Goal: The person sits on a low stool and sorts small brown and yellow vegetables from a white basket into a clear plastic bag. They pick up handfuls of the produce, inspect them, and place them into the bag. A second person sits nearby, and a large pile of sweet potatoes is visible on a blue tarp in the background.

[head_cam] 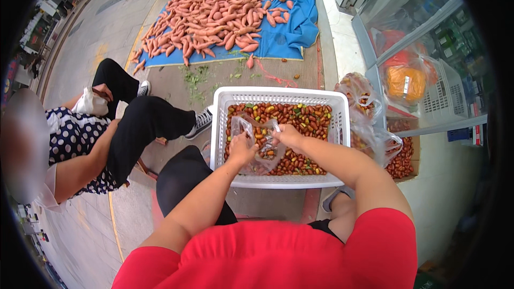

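A white plastic crate [281, 92] stands before me, holding a layer of red-brown jujubes [311, 118], some yellow-green, with a few leaves. Over the fruit, a clear plastic bag [268, 165] gapes open with several jujubes inside. My right hand [288, 136] pinches the bag's rim on its right side. At the left side of the mouth is my left hand [242, 149], fingers curled against the bag; what its fingertips hold is partly hidden.
Sweet potatoes [213, 18] are heaped on a blue tarp [277, 46] beyond the crate. To my left sits a person [80, 148], one shoe close to the crate. Filled plastic bags [363, 98] and a cardboard box [415, 160] of jujubes stand at right, beside a glass door [425, 48].
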Demonstrator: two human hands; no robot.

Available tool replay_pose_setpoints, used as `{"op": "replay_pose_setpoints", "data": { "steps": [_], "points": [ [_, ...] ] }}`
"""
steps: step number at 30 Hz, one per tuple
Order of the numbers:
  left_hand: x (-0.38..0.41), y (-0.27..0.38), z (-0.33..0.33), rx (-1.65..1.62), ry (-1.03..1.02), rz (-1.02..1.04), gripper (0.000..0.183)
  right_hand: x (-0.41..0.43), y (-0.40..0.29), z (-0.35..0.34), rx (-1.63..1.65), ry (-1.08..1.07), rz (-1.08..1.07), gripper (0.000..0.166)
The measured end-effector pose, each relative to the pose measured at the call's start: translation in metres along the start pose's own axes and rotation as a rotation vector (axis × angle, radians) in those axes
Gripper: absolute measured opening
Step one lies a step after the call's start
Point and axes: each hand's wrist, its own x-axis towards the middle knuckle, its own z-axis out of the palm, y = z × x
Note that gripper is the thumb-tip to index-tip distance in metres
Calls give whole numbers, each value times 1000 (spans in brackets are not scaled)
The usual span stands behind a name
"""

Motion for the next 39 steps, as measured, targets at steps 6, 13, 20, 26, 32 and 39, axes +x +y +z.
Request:
{"op": "replay_pose_setpoints", "data": {
  "steps": [6,13,20,26,32,39],
  "points": [
    [12,-21,11,-205,178,-4,81,-43,-42,4,87,-170,26,15],
    [5,16,-6,-285,-143,-204,53,-64,-39,6,103,-224,8,15],
    [-72,106,-78,-1251,-186,-117,21,-118,-88,-72,204,-77,-87,23],
    [-147,147,-77,-1267,-333,-133,67,-162,-109,-122,206,29,-197,32],
    [-157,138,-15,-1216,-584,-26,87,-156,-84,-162,137,131,-148,30],
    [-113,77,60,-959,-633,-189,89,-94,39,-193,-95,338,114,23]
  ]
}}
